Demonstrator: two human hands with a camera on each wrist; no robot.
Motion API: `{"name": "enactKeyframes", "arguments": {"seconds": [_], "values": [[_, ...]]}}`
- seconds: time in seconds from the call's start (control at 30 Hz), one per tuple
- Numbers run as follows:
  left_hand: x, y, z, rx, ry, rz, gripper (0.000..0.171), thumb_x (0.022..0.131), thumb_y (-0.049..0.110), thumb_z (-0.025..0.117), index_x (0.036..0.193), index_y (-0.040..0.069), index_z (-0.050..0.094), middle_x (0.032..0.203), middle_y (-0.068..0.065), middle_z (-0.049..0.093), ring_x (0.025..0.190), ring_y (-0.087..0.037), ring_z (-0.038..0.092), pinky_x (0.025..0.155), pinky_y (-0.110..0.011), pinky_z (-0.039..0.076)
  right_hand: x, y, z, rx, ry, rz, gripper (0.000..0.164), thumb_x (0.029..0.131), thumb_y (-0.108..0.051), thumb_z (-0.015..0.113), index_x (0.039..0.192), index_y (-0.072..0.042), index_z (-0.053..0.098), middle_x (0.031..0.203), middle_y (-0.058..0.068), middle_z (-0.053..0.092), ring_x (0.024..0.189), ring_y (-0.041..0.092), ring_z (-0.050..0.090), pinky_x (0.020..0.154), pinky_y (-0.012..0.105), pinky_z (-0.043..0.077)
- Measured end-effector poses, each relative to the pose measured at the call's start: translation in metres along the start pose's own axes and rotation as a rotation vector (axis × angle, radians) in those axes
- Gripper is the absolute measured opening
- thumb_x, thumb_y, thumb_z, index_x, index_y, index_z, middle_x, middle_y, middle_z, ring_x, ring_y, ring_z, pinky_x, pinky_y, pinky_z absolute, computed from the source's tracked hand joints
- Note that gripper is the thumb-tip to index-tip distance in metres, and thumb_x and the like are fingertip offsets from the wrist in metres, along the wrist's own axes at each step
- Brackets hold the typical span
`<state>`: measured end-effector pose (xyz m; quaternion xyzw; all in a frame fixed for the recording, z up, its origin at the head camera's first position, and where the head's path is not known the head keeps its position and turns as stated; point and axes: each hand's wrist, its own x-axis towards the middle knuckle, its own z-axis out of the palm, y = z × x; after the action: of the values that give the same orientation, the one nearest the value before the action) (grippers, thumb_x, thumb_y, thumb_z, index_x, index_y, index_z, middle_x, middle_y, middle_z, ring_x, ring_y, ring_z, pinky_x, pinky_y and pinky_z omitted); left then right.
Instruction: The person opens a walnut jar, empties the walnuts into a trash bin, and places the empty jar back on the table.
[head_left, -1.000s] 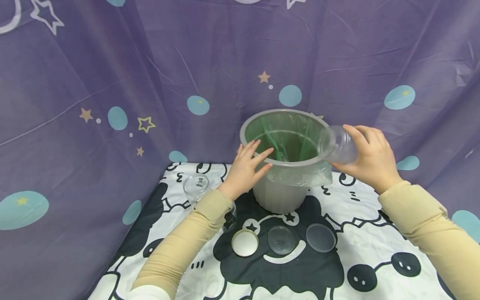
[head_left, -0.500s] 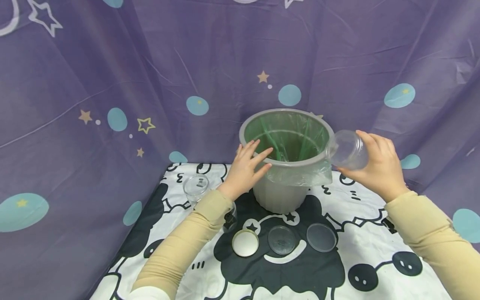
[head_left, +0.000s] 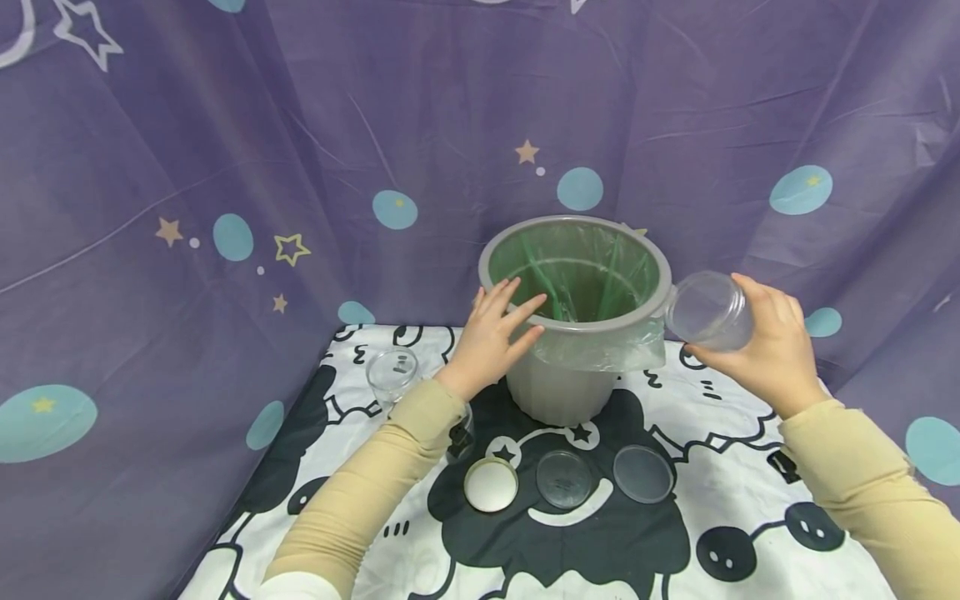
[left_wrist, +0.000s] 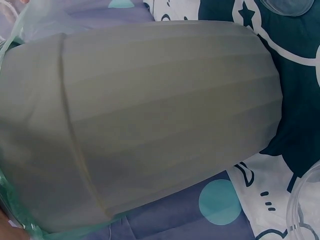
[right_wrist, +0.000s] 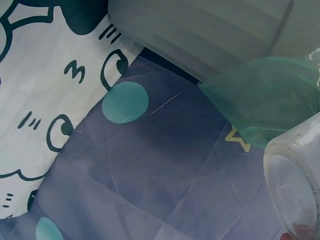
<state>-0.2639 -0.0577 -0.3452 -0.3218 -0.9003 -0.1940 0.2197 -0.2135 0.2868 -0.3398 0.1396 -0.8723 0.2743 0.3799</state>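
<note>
A grey bin [head_left: 562, 396] lined with a thin green plastic bag [head_left: 600, 350] stands upright on the patterned cloth. My left hand [head_left: 491, 337] rests on its near-left rim, fingers spread and straight. Just right of the bin, my right hand [head_left: 772, 350] grips a clear plastic jar [head_left: 708, 308] around its side. That jar is tilted, and its mouth end is close to the rim; whether they touch I cannot tell. The right wrist view shows the jar's base [right_wrist: 292, 190] at the right edge, near the hanging bag. No contents show inside the jar.
In front of the bin lie a white lid [head_left: 491, 485], a clear lid [head_left: 564, 481] and another clear lid [head_left: 643, 474]. Left of the bin stands a clear jar [head_left: 393, 371]; a second clear jar [head_left: 461, 433] is partly behind my left forearm. A purple curtain [head_left: 450, 100] hangs behind.
My right hand has moved right and slightly down with the jar, away from over the bin's rim. My left hand stays in place on the rim.
</note>
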Motion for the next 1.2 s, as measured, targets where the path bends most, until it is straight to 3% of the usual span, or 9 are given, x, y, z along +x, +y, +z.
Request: {"name": "enactKeyframes", "arguments": {"seconds": [0.2, 0.63, 0.93, 1.2], "values": [[0.0, 0.001, -0.001, -0.005, -0.007, -0.009, 0.047, 0.095, 0.036, 0.055, 0.139, 0.022, 0.049, 0.149, -0.02, 0.033, 0.14, -0.037, 0.027, 0.115, -0.058, 0.013, -0.01, 0.004, 0.003, -0.006, -0.008, 0.057, 0.098, 0.042, -0.015, 0.087, 0.131, -0.003, 0.048, 0.114, 0.031, 0.054, 0.104, 0.049, 0.044, 0.088, 0.056, 0.033], [0.0, 0.001, 0.0, 0.003, -0.001, -0.003, 0.046, 0.095, 0.036, 0.055, 0.139, 0.022, 0.049, 0.149, -0.02, 0.034, 0.14, -0.038, 0.028, 0.113, -0.06, 0.016, -0.036, 0.013, 0.016, 0.006, -0.047, 0.087, 0.095, 0.043, -0.015, 0.088, 0.129, 0.002, 0.048, 0.115, 0.032, 0.054, 0.103, 0.049, 0.045, 0.088, 0.058, 0.032], [0.0, 0.0, 0.002, 0.002, -0.011, -0.019, 0.047, 0.096, 0.037, 0.054, 0.14, 0.023, 0.048, 0.15, -0.02, 0.033, 0.141, -0.036, 0.025, 0.114, -0.059, 0.015, -0.061, 0.023, 0.028, 0.034, -0.109, 0.179, 0.097, 0.048, -0.015, 0.089, 0.131, 0.005, 0.045, 0.113, 0.035, 0.053, 0.104, 0.051, 0.044, 0.093, 0.06, 0.029], [0.0, 0.0, 0.001, -0.006, -0.01, -0.023, 0.047, 0.096, 0.037, 0.054, 0.14, 0.023, 0.048, 0.15, -0.018, 0.032, 0.142, -0.035, 0.024, 0.115, -0.058, 0.013, -0.082, 0.029, 0.038, 0.062, -0.112, 0.281, 0.094, 0.051, -0.013, 0.088, 0.133, 0.002, 0.044, 0.118, 0.034, 0.053, 0.106, 0.052, 0.044, 0.091, 0.059, 0.031]]}}
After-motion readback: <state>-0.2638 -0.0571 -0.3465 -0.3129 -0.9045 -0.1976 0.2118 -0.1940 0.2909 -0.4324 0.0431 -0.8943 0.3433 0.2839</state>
